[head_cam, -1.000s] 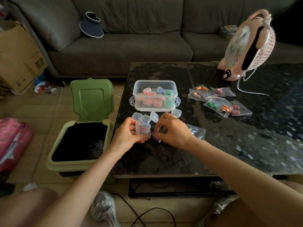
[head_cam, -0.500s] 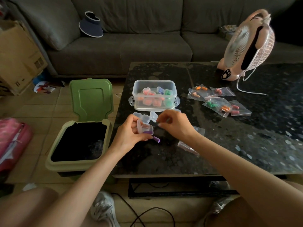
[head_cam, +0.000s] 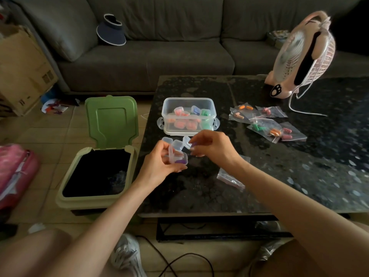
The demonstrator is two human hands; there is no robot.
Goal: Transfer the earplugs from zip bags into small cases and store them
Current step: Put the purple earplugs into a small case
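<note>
Left hand (head_cam: 159,162) grips a small clear case (head_cam: 178,157), lid hinged open and standing upright on the thumb side. One purple earplug (head_cam: 181,161) lies in the case base, just inside the fingertips.

Right hand (head_cam: 212,144) pinches a second purple earplug (head_cam: 194,144) between thumb and forefinger, held just above and to the right of the open case, not touching it (only the earplug's end shows past the fingertips).

Behind the two grips, on the dark table (head_cam: 299,176): three empty small cases (head_cam: 175,143), closed, close together. Beyond those, a clear storage box (head_cam: 188,116) holding filled cases in pink, blue and green.

Under the right wrist: one flattened zip bag (head_cam: 230,178); contents cannot be told. Well to the right of the right hand: a cluster of filled zip bags (head_cam: 267,122) with orange, pink and green earplugs.

Left of the left hand, off the table: green bin (head_cam: 95,176), lid up.
</note>
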